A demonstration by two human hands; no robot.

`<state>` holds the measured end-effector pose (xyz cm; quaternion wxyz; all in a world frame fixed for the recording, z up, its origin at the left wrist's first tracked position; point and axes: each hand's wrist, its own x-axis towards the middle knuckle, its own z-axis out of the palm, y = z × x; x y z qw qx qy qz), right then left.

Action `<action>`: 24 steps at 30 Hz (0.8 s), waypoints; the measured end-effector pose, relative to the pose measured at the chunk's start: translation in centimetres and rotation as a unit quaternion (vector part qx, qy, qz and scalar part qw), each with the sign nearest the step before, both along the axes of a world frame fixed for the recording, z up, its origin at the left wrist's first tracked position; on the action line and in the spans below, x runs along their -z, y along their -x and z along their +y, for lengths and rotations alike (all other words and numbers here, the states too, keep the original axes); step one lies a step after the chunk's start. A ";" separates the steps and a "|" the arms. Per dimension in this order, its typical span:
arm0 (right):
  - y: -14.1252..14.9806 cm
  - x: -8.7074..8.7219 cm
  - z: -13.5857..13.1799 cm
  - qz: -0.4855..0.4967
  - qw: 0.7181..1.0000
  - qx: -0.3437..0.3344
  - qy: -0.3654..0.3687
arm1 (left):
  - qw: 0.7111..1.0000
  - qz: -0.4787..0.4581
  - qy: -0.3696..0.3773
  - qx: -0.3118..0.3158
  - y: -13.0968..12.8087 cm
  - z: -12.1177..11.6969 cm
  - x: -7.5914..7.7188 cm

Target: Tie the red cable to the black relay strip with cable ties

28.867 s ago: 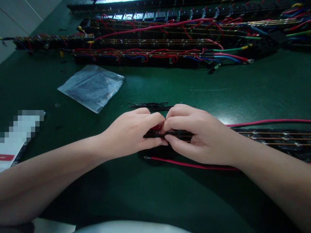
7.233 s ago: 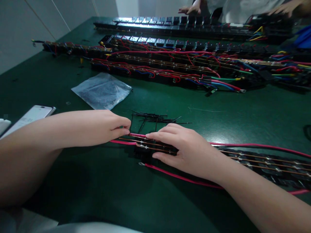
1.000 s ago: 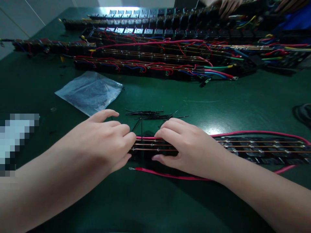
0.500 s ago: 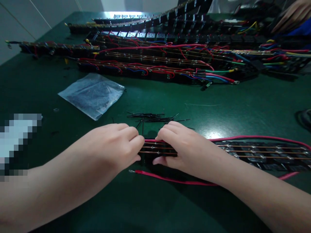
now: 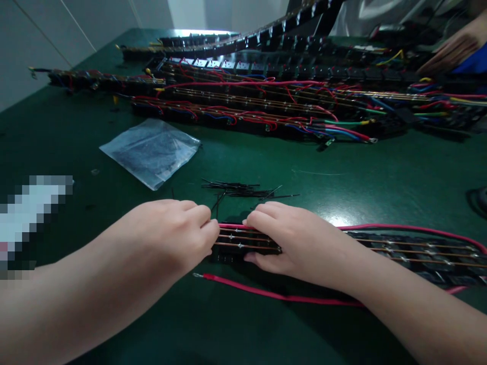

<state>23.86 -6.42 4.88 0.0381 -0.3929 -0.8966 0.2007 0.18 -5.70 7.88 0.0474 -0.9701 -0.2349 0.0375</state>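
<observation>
A long black strip assembly (image 5: 399,248) with copper rails and red wires (image 5: 274,293) lies across the green table (image 5: 399,172) from the centre to the right. My left hand (image 5: 167,238) has its fingers curled at the strip's left end, pinching a thin black cable tie (image 5: 216,204) that sticks up there. My right hand (image 5: 292,241) lies over the strip just to the right, fingers curled down and gripping it. A small heap of loose black cable ties (image 5: 239,188) lies just beyond both hands.
A clear plastic bag (image 5: 150,151) of dark parts lies at the left centre. Several wired strip assemblies (image 5: 266,104) are lined up across the back. Another person's hand (image 5: 452,48) reaches in at the top right. A blurred white object (image 5: 30,210) sits at the left edge.
My left hand closed in against the strip's left end and its fingers curled shut on the tie. My right hand stayed on the strip. The view tilted up slightly.
</observation>
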 end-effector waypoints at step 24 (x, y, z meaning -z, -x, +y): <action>-0.8 1.7 1.1 0.096 0.973 0.196 -0.074 | 0.991 0.112 0.057 -0.038 -0.9 0.5 -0.7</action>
